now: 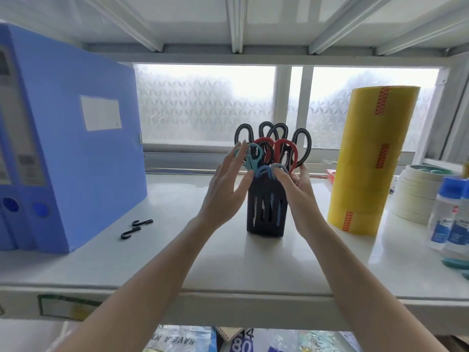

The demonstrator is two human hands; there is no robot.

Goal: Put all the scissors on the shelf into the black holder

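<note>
A black holder [266,212] with slotted sides stands upright at the middle of the white shelf [228,262]. Several scissors stick out of it, handles up: black-handled ones [275,130] at the back, red-handled ones [285,151] in the middle, a teal pair [253,157] at the left and a blue-grey pair [269,171] low in front. My left hand [228,184] is spread flat against the left side, fingertips at the teal handles. My right hand [298,189] rests against the holder's right top edge, fingers touching the blue-grey handle. I cannot tell whether it grips anything.
Blue file boxes [63,148] fill the left of the shelf, with two black hooks [137,228] lying in front of them. A tall stack of yellow tape rolls [373,161] stands to the right, then cream tape rolls [416,194] and white bottles with blue caps [451,217].
</note>
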